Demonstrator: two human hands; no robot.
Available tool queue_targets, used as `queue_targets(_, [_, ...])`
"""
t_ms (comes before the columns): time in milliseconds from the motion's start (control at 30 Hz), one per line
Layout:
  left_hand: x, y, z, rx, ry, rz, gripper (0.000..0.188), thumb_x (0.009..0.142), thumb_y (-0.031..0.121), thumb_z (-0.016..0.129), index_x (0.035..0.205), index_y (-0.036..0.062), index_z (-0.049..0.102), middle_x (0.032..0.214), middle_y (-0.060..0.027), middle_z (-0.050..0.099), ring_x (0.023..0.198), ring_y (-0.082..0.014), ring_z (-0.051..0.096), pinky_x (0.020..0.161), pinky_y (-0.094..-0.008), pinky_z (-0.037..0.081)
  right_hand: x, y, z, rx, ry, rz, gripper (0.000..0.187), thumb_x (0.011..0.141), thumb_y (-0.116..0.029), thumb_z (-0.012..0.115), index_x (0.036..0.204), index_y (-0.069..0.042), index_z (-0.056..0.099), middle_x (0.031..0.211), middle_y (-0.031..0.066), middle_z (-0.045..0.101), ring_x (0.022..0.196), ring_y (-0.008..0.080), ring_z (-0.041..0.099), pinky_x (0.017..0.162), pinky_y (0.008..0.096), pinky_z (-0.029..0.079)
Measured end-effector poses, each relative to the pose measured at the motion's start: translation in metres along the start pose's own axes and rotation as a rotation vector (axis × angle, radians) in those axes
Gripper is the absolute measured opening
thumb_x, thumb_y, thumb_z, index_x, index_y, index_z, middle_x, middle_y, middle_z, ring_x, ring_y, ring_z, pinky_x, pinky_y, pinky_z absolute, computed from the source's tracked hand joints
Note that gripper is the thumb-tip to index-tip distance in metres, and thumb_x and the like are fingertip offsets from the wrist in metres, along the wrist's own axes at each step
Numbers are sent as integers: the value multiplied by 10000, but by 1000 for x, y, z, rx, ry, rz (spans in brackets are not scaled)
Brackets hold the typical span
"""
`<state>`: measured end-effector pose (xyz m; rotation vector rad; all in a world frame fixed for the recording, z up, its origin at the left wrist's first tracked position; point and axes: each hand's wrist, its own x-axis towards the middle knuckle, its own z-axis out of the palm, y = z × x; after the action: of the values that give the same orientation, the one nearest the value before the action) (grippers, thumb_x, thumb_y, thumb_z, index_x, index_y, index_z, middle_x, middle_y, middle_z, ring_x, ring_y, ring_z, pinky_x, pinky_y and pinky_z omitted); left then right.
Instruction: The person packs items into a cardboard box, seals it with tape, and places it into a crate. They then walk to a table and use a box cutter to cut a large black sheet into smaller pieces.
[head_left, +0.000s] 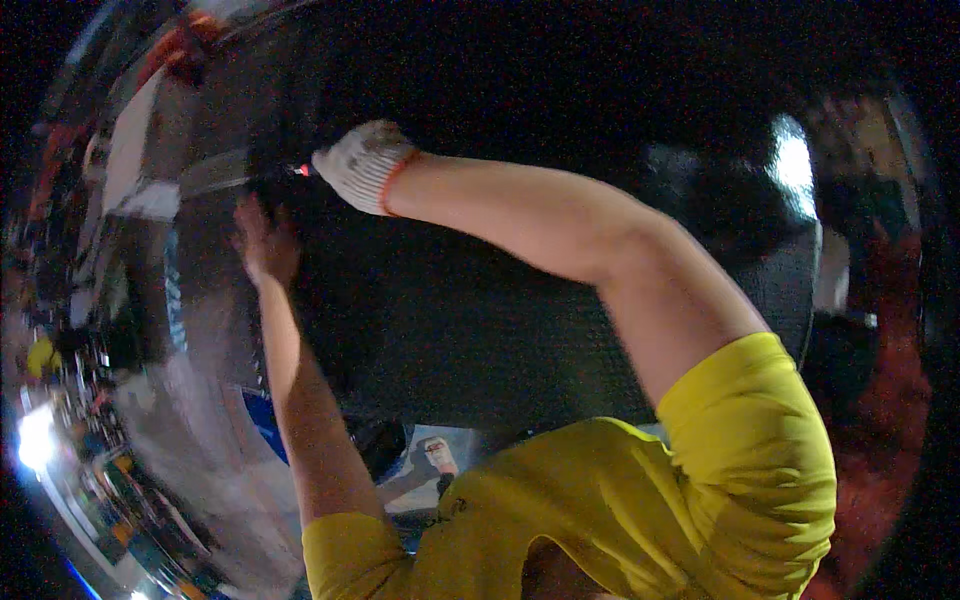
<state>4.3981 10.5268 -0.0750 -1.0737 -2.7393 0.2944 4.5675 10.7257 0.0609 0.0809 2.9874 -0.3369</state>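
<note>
A big dark surface (480, 330) with a faint texture fills the middle of the head view. My right hand (365, 165), in a white knit glove with an orange cuff, is closed over its far left part. From the fist pokes a small red-tipped tool (304, 170); most of it is hidden, so its kind does not show. My bare left hand (267, 238) is nearer and a little further left, by the dark surface's left side. Its fingers look stretched out and apart, somewhat blurred, and I see nothing held in them.
Beyond the left side stands a pale box-like shape (140, 150), with an orange-red object (185, 45) behind it. Blurred clutter and a bright lamp (38, 437) lie at far left. A blue object (265, 425) sits beside my left forearm. Reddish floor (885, 400) shows at right.
</note>
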Motion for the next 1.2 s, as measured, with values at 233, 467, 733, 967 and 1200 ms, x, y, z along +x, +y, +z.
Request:
queue_targets(233, [18,-40,33,-3,14,26,625,934,480,240,1426,101,170,1492,-95,122,1378,-242,101,1101,-425,73,-314,162,23,-400,4,311,305,910,-230,348,1151,-123,501,856,153,591,843,373,606,663,454,502])
queue_targets(467, [8,-74,46,496,42,75,582,942,457,231,1436,161,146,1502,-76,75,1386,-238,45,1086,-502,69,-644,307,-21,-686,-456,1106,257,831,-221,508,1084,-216,551,828,48,592,781,239,593,685,399,466])
queue_targets(733, [55,-52,14,0,-125,-54,615,909,511,311,1423,202,173,1481,-159,85,1354,-357,89,1055,-553,121,-623,210,70,3,205,1479,272,736,-237,621,949,-68,611,864,115,577,853,282,537,759,372,438])
queue_targets(967, [112,16,74,-108,-136,-243,722,864,624,318,1432,241,92,1464,-230,49,1329,-442,98,1027,-605,115,-463,-84,117,104,272,927,430,562,-233,729,934,-98,561,1056,164,505,1021,359,482,869,461,403])
queue_targets(1200, [135,69,71,-175,-219,-379,779,826,687,294,1433,257,61,1469,-224,28,1344,-431,19,1036,-600,45,-544,-178,314,463,-816,1083,266,781,-318,556,980,-157,631,1057,110,591,1028,249,532,883,366,372])
